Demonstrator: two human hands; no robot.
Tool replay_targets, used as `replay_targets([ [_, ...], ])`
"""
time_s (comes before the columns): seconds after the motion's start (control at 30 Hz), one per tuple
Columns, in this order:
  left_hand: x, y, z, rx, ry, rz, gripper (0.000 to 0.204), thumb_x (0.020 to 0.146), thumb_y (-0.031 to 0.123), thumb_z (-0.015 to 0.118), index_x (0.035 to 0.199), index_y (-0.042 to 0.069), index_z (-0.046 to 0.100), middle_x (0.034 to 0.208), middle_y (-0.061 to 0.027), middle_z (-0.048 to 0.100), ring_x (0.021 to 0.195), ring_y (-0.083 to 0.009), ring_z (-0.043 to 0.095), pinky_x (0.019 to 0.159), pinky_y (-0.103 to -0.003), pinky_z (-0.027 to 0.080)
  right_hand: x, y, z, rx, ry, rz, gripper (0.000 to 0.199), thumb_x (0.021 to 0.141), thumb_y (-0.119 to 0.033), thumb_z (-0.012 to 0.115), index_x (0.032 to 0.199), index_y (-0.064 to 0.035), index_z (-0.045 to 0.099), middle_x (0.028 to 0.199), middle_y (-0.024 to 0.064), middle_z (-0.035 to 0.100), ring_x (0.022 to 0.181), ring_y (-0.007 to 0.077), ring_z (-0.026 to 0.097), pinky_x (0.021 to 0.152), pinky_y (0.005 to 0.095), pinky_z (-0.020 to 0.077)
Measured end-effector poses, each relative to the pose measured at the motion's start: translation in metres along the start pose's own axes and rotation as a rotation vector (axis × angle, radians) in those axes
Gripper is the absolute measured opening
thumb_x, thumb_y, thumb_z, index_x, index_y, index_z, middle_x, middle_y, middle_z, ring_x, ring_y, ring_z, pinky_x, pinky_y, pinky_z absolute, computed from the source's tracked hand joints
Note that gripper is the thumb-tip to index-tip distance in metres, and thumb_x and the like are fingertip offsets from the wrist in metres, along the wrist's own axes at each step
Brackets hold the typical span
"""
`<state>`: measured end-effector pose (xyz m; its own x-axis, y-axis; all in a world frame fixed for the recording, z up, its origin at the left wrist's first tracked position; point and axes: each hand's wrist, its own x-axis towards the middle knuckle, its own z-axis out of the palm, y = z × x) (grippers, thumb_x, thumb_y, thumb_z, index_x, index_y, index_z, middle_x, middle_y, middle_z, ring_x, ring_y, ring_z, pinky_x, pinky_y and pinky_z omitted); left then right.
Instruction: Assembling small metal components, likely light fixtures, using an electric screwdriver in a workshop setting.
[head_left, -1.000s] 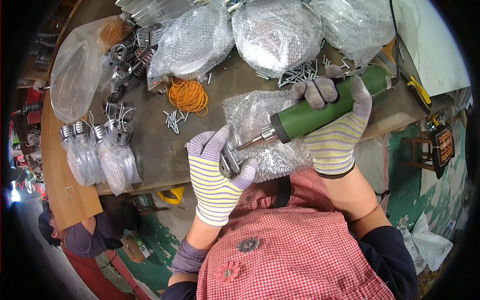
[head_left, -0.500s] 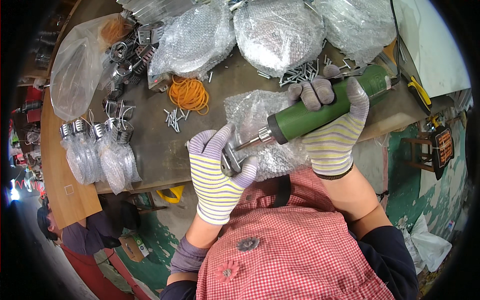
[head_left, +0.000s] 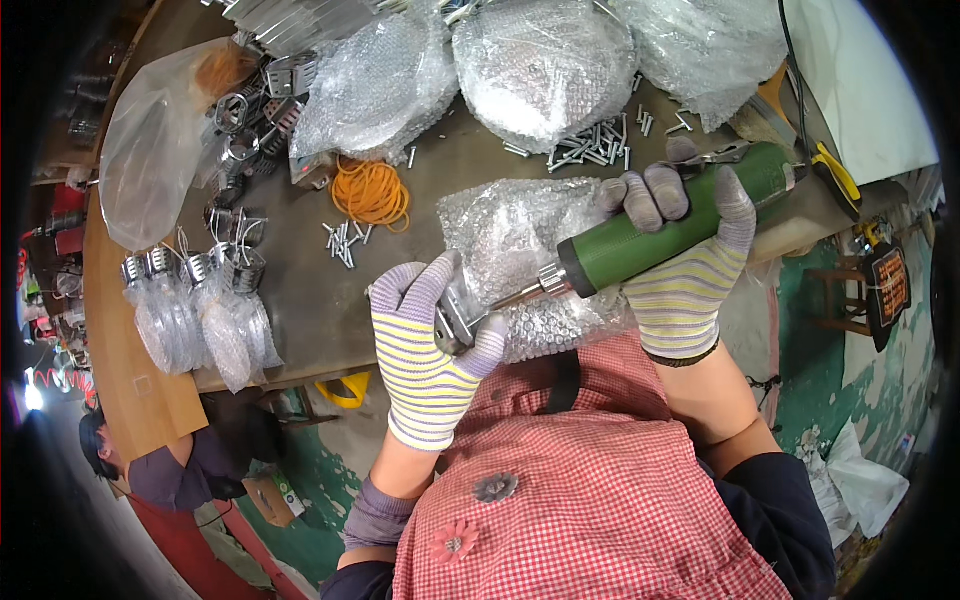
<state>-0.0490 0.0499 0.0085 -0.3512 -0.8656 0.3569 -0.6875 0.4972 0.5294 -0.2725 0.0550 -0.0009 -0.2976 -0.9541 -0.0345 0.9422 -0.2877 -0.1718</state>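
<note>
My right hand, in a striped glove with grey fingertips, is wrapped round a green electric screwdriver. A metal lever lies along the tool's upper side, by my fingers. Its bit points down and left toward a small metal bracket. My left hand, gloved alike, pinches that bracket between thumb and fingers. The bit's end is close to the bracket; I cannot tell whether they touch. Under the tool lies a bubble-wrap sheet on the worktable.
Bubble-wrapped round items line the back, with loose screws before them. Orange rubber bands and a small screw pile lie left. Metal brackets, wrapped pieces and yellow-handled pliers flank these. A co-worker is lower left.
The screwdriver and my right hand have shifted right and slightly down. My left hand has moved a little left with the bracket, and the tool's front end is farther from it.
</note>
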Motion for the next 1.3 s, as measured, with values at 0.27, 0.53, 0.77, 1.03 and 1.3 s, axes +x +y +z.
replay_targets([
  [0.27, 0.001, -0.002, 0.001, 0.023, 0.008, 0.038, 0.060, 0.065, 0.016, 0.079, 0.121, 0.005, 0.063, 0.107, -0.0131, 0.054, 0.097, -0.0297, 0.055, 0.088, -0.039, 0.046, 0.003, 0.000, -0.003, -0.058, -0.032, 0.031, 0.031, 0.090, -0.040, 0.061, 0.106, -0.0134, 0.061, 0.070, -0.0012, 0.047, 0.066, 0.0164, 0.045, 0.085, 0.0370, 0.0410],
  [0.53, -0.001, -0.003, 0.001, 0.008, 0.013, 0.038, 0.061, 0.063, 0.016, 0.080, 0.122, 0.006, 0.064, 0.108, -0.0131, 0.054, 0.097, -0.0302, 0.055, 0.088, -0.039, 0.046, -0.001, 0.005, -0.002, -0.005, -0.012, 0.047, 0.028, 0.089, -0.037, 0.062, 0.103, -0.0135, 0.060, 0.070, -0.0022, 0.044, 0.067, 0.0158, 0.045, 0.088, 0.0379, 0.0414],
  [0.77, 0.000, -0.003, 0.002, 0.011, 0.027, 0.050, 0.063, 0.062, 0.016, 0.080, 0.122, 0.007, 0.064, 0.108, -0.0141, 0.054, 0.098, -0.0315, 0.055, 0.088, -0.040, 0.047, 0.000, 0.008, -0.001, -0.031, -0.010, 0.043, 0.028, 0.088, -0.037, 0.063, 0.103, -0.0131, 0.059, 0.070, -0.0022, 0.044, 0.065, 0.0159, 0.043, 0.090, 0.0380, 0.0411],
  [1.03, 0.000, -0.004, 0.003, -0.003, 0.028, 0.038, 0.062, 0.061, 0.016, 0.081, 0.120, 0.006, 0.064, 0.107, -0.0143, 0.054, 0.097, -0.0310, 0.056, 0.087, -0.040, 0.047, 0.000, 0.011, -0.001, -0.013, -0.040, 0.051, 0.031, 0.085, -0.038, 0.065, 0.102, -0.0127, 0.059, 0.070, -0.0019, 0.045, 0.064, 0.0155, 0.043, 0.090, 0.0364, 0.0407],
  [1.3, -0.002, -0.006, -0.002, -0.077, 0.031, 0.080, 0.064, 0.063, 0.019, 0.082, 0.120, 0.002, 0.062, 0.110, -0.0174, 0.055, 0.102, -0.0344, 0.054, 0.090, -0.043, 0.046, -0.003, 0.012, 0.001, 0.022, -0.063, 0.034, 0.037, 0.085, -0.038, 0.065, 0.108, -0.0113, 0.057, 0.070, -0.0021, 0.044, 0.065, 0.0148, 0.044, 0.089, 0.0361, 0.0411],
])
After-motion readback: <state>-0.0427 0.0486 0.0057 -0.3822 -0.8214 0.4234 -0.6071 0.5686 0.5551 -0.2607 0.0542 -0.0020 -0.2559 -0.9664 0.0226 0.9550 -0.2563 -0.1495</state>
